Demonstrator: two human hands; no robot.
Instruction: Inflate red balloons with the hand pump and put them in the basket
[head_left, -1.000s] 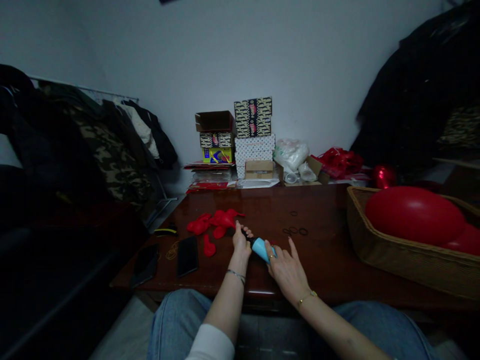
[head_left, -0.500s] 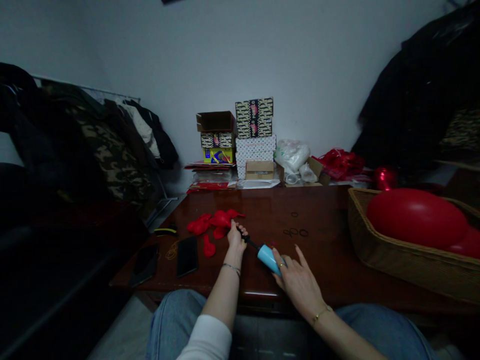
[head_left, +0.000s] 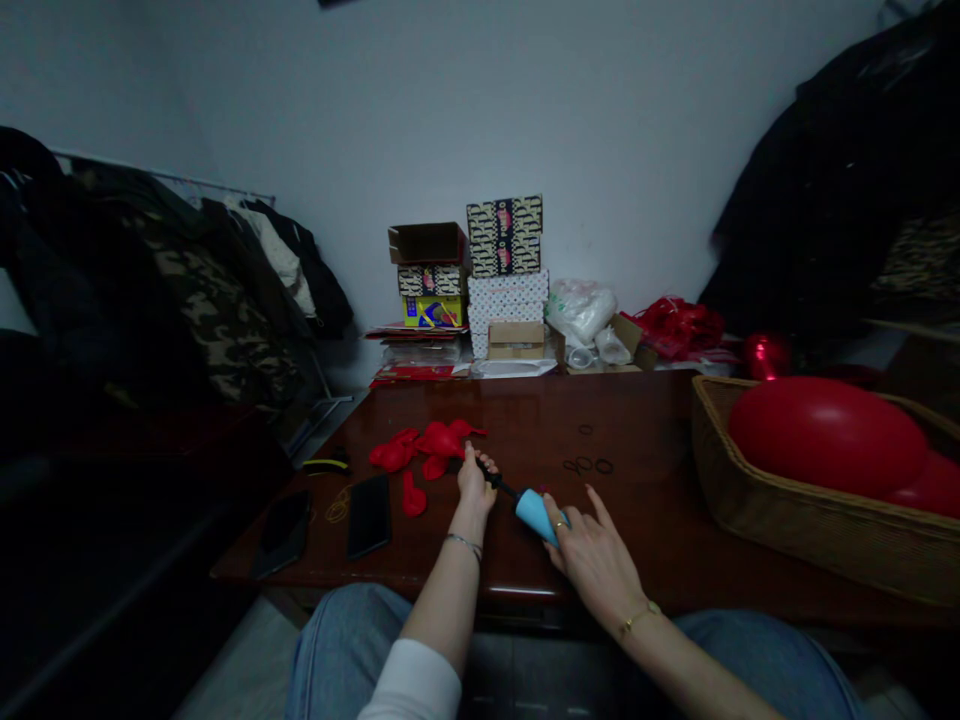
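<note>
A hand balloon pump (head_left: pixel 534 512) with a light blue barrel and a black shaft lies slantwise between my two hands, above the front of the table. My left hand (head_left: pixel 475 482) is closed around its black far end. Whether a balloon's neck is also pinched there, I cannot make out. My right hand (head_left: pixel 595 556) holds the blue barrel, thumb and some fingers around it and one finger stretched out. Just beyond my left hand, several limp red balloons (head_left: pixel 439 440) lie in a loose pile, and one limp balloon (head_left: pixel 413 494) rests closer to me.
On the right stands a wicker basket (head_left: pixel 806 535) with inflated red balloons (head_left: pixel 825 428). Dark elastic loops (head_left: pixel 586 466) lie mid-table. To the left are two dark flat devices (head_left: pixel 369 515), yellowish bands (head_left: pixel 339 505) and a black-and-yellow tool (head_left: pixel 328 465). Stacked boxes (head_left: pixel 505 236) line the back.
The table and background sit slightly farther left in the picture. Both hands keep their hold on the pump, with hardly any movement.
</note>
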